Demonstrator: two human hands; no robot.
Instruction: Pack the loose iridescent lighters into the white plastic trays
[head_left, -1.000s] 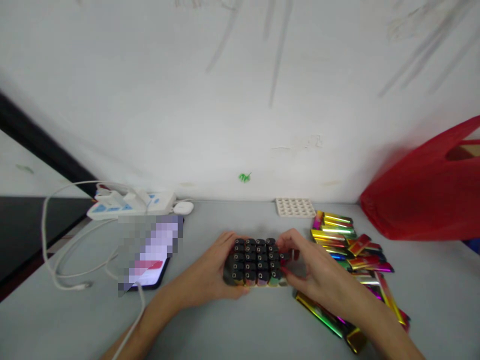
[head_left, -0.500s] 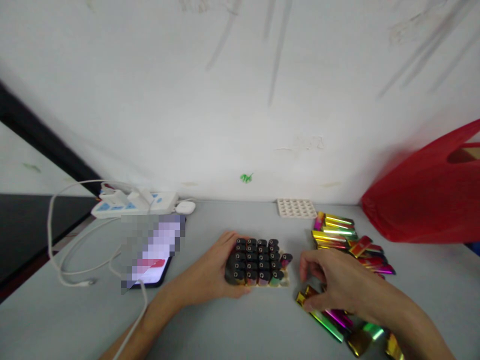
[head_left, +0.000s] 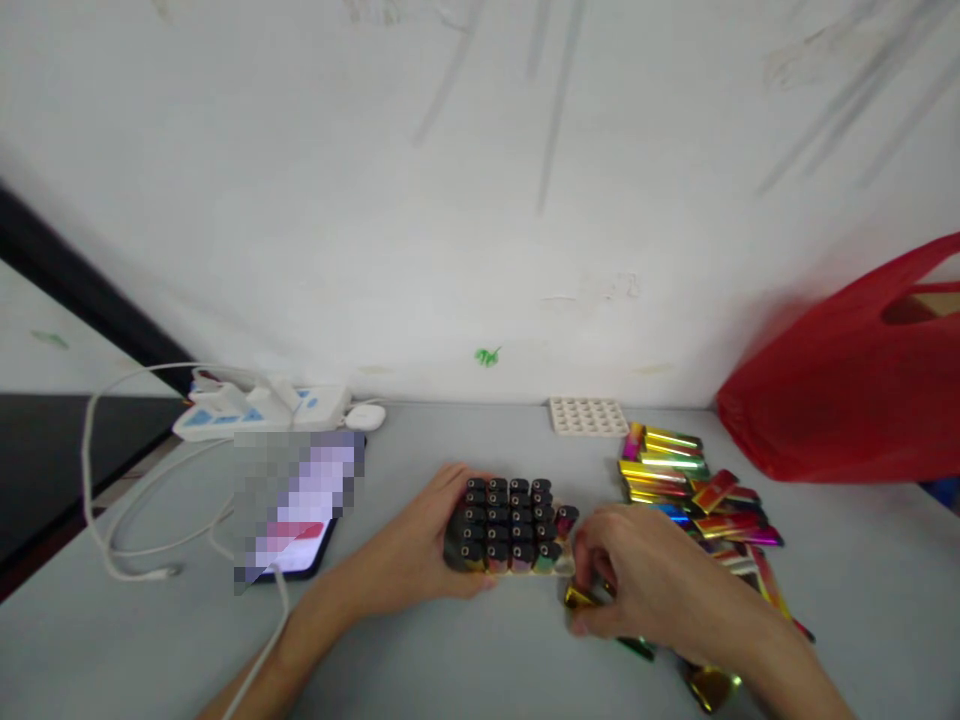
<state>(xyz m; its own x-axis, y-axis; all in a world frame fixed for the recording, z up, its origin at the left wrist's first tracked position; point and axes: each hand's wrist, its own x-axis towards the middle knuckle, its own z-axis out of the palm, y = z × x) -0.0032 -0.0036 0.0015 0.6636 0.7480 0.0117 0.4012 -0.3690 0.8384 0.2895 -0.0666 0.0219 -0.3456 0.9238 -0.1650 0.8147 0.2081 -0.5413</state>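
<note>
My left hand (head_left: 427, 535) grips the left side of a pale tray (head_left: 564, 567) packed with rows of upright, black-topped lighters (head_left: 510, 525). A single lighter (head_left: 567, 518) leans in the tray's right column, with bare tray in front of it. Just right of the tray, my right hand (head_left: 630, 575) is closed, thumb and fingers around a shiny gold-ended lighter (head_left: 581, 598) near the table surface. The hand covers much of that lighter, and a green end shows below it. More shiny lighters (head_left: 712, 688) lie partly hidden under the right wrist.
A loose pile of metallic lighters (head_left: 660, 465) lies at the right, before a red bag (head_left: 840, 390). An unfilled white tray (head_left: 589, 416) rests by the wall. To the left are a phone (head_left: 307, 510), a power strip (head_left: 262, 412) and a looping white cable (head_left: 88, 450).
My right hand has moved left toward the tray, and the gold-ended lighter has shifted left with it. My left hand still holds the tray in about the same place.
</note>
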